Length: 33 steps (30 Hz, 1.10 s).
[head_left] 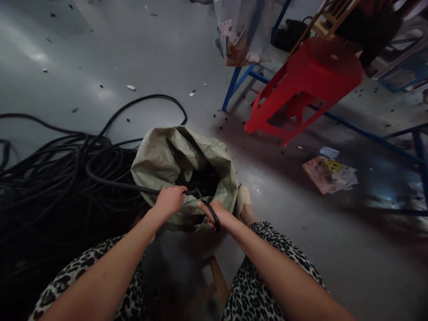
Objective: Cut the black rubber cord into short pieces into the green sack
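Note:
My left hand is wrapped round a long black rubber hose or cable, with its end poking out past my fingers over the sack. In my right hand is a pair of scissors with black handles, the blades close by the hose end. Whether the blades touch it I cannot make out. Below both hands stands an open greenish woven sack, with many small dark pieces inside. The hose runs left from my hand to a big tangled heap of the same black hose.
A red plastic stool stands at the upper right beside a blue metal frame. A clear plastic bag hangs there. A plastic packet lies on the floor at right. Small black bits are scattered about. My shoe is beside the sack.

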Each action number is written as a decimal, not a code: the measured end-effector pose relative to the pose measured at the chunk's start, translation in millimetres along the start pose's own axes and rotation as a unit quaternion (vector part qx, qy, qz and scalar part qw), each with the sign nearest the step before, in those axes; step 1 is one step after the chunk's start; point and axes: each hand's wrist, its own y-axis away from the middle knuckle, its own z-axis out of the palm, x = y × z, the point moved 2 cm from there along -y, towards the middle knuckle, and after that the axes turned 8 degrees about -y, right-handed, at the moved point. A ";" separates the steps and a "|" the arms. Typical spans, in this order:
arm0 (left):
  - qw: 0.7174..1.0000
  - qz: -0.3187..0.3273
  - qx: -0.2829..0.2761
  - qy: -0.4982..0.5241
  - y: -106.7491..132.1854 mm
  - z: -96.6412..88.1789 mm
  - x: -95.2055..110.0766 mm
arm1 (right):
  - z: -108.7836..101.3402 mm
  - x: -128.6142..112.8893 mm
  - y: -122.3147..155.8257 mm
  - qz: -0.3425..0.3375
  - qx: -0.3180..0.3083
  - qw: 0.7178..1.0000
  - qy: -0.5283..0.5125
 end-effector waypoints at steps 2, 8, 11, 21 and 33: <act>1.000 -0.005 0.001 -0.009 0.2 -0.7 -0.4 | -1.6 1.1 -1.5 -0.004 0.001 1.000 -0.006; 0.999 -0.019 0.034 -0.003 0.7 -5.0 -1.2 | -4.1 1.4 -7.4 -0.018 -0.002 0.999 -0.032; 0.998 -0.030 0.056 0.000 0.2 -5.3 -3.2 | -4.3 -1.6 -7.9 -0.033 -0.011 0.998 -0.056; 0.997 -0.020 0.072 0.024 1.5 -6.3 -3.8 | 2.7 2.0 -18.0 -0.072 -0.048 0.995 -0.040; 0.998 -0.010 0.062 0.024 3.5 -7.2 -3.3 | 11.7 0.8 -19.7 -0.063 -0.067 0.994 -0.063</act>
